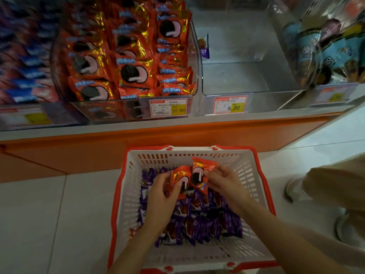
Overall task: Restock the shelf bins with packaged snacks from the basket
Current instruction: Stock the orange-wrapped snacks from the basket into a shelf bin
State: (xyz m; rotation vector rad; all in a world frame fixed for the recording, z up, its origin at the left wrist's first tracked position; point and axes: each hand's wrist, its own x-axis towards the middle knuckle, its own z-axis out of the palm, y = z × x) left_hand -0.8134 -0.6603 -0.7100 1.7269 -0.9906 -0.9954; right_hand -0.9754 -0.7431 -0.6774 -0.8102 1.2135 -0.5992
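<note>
My left hand (pixel 160 196) and right hand (pixel 223 180) each pinch orange pack (pixel 199 171) over basket (pixel 126 194). Orange bin (pixel 194 62) near full; clear bin (pixel 237 76) almost bare; purple packs (pixel 207 220) left.

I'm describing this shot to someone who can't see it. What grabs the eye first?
Two hands, left hand and right hand, each hold an orange pack above a white basket of purple packs. On the shelf above, one bin brims with orange packs beside a nearly empty bin.
</note>
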